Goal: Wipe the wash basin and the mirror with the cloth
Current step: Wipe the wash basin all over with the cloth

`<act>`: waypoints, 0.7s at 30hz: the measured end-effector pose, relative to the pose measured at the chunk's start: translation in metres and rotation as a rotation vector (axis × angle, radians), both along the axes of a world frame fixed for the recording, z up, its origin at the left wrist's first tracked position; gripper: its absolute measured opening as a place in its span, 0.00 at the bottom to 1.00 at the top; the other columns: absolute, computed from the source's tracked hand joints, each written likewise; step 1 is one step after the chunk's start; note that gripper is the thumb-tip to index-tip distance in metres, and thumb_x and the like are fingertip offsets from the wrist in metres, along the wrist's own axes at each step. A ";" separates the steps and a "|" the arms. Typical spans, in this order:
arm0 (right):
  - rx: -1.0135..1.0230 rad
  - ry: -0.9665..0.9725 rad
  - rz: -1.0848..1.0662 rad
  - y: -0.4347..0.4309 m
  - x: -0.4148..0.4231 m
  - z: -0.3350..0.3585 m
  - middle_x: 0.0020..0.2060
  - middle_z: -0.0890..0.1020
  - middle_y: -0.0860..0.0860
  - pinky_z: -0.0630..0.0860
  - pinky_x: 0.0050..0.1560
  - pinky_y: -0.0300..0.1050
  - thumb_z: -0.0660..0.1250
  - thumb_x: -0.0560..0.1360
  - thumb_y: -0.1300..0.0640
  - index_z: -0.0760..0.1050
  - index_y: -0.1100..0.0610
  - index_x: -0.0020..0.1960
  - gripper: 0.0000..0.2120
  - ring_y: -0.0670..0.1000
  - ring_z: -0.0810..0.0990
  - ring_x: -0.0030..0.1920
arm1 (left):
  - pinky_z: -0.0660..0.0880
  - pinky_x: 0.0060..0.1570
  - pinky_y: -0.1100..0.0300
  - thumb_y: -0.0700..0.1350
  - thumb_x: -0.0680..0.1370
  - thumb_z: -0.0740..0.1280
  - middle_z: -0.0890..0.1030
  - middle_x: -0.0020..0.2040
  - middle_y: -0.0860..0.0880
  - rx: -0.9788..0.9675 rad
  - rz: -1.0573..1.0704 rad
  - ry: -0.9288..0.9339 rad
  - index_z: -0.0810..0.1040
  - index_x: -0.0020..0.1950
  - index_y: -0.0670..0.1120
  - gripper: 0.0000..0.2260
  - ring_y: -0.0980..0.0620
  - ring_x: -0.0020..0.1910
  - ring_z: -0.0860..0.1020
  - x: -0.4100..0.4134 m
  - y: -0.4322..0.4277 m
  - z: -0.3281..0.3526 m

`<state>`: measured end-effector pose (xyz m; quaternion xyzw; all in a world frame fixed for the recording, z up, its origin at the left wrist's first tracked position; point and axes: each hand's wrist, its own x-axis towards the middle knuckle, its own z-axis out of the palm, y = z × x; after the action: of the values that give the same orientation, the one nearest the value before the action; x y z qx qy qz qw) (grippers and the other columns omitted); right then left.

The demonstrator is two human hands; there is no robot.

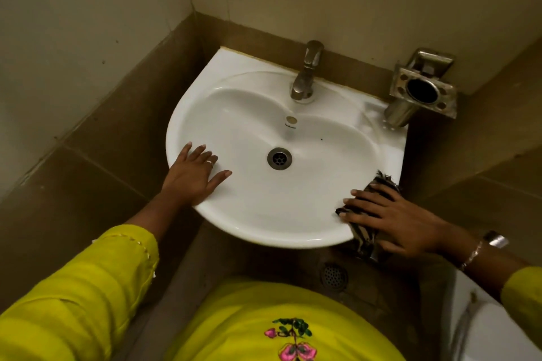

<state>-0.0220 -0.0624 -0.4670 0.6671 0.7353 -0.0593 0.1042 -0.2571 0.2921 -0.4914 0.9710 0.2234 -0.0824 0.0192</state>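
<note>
A white wash basin is fixed in a tiled corner, with a metal tap at its back and a drain in the middle. My left hand lies flat on the basin's front left rim, fingers spread, holding nothing. On the front right rim my right hand presses down a dark striped cloth, which sticks out beyond the fingers and hangs below the rim. No mirror is in view.
A metal holder is mounted on the wall at the basin's back right corner. Brown and beige tiled walls close in on both sides. A floor drain lies under the basin. A white fixture sits at the lower right.
</note>
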 end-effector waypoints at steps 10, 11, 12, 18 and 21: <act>0.435 0.322 -1.311 0.051 -0.089 0.004 0.75 0.52 0.60 0.52 0.71 0.63 0.57 0.78 0.48 0.65 0.55 0.71 0.23 0.62 0.46 0.74 | 0.42 0.73 0.51 0.73 0.63 0.24 0.70 0.70 0.43 0.008 0.002 -0.008 0.68 0.69 0.41 0.55 0.48 0.74 0.59 0.002 0.002 -0.003; 0.377 0.256 -1.338 0.053 -0.086 0.000 0.75 0.49 0.60 0.50 0.71 0.62 0.57 0.78 0.48 0.61 0.54 0.72 0.24 0.62 0.42 0.74 | 0.41 0.73 0.52 0.73 0.63 0.23 0.70 0.70 0.43 0.006 0.001 -0.015 0.68 0.69 0.41 0.56 0.48 0.74 0.60 0.002 0.003 -0.003; 0.326 0.204 -1.347 0.054 -0.083 -0.005 0.75 0.46 0.60 0.49 0.71 0.62 0.56 0.78 0.48 0.58 0.53 0.74 0.25 0.62 0.40 0.74 | 0.41 0.72 0.53 0.73 0.63 0.23 0.70 0.70 0.43 0.001 0.004 -0.024 0.69 0.69 0.41 0.56 0.48 0.74 0.60 0.002 0.003 -0.004; 0.239 0.197 -1.362 0.054 -0.073 -0.024 0.74 0.45 0.65 0.51 0.71 0.61 0.59 0.77 0.53 0.56 0.60 0.74 0.28 0.67 0.41 0.73 | 0.43 0.72 0.52 0.73 0.66 0.26 0.73 0.68 0.42 -0.007 0.012 -0.097 0.71 0.67 0.39 0.54 0.47 0.72 0.64 0.001 0.004 -0.006; 0.273 0.187 -1.360 0.053 -0.065 -0.026 0.74 0.48 0.65 0.50 0.72 0.60 0.62 0.76 0.56 0.59 0.61 0.73 0.28 0.68 0.44 0.73 | 0.45 0.73 0.51 0.73 0.68 0.28 0.74 0.67 0.42 -0.010 0.016 -0.115 0.72 0.66 0.39 0.52 0.47 0.72 0.65 0.002 0.004 -0.006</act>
<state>-0.0866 -0.0093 -0.4931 0.9784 0.1612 -0.0759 -0.1045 -0.2553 0.2960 -0.4978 0.9723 0.2292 -0.0274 0.0376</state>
